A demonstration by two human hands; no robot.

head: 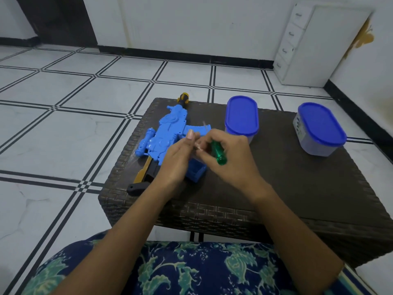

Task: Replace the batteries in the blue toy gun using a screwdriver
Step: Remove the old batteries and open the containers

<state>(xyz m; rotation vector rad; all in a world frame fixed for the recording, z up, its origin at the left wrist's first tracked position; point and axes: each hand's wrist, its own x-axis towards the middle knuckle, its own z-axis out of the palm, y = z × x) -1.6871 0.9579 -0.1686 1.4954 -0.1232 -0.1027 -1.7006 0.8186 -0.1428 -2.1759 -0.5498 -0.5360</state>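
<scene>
The blue toy gun (168, 133) lies on its side on the left part of the dark woven table (287, 184), its yellow-and-black muzzle pointing away from me and its black stock toward the near left edge. My right hand (229, 158) grips a screwdriver with a green translucent handle (219, 154), the handle end sticking out toward me; the shaft is hidden. My left hand (179, 160) lies over the gun's grip, thumb and fingers pinching something small and clear against my right fingertips. The gun's blue grip block (196, 171) shows under my hands.
Two clear containers with blue lids stand on the table: one (242, 118) just behind my right hand, the other (321, 128) near the right edge. A white drawer unit (293, 45) stands against the far wall. White tiled floor surrounds the table.
</scene>
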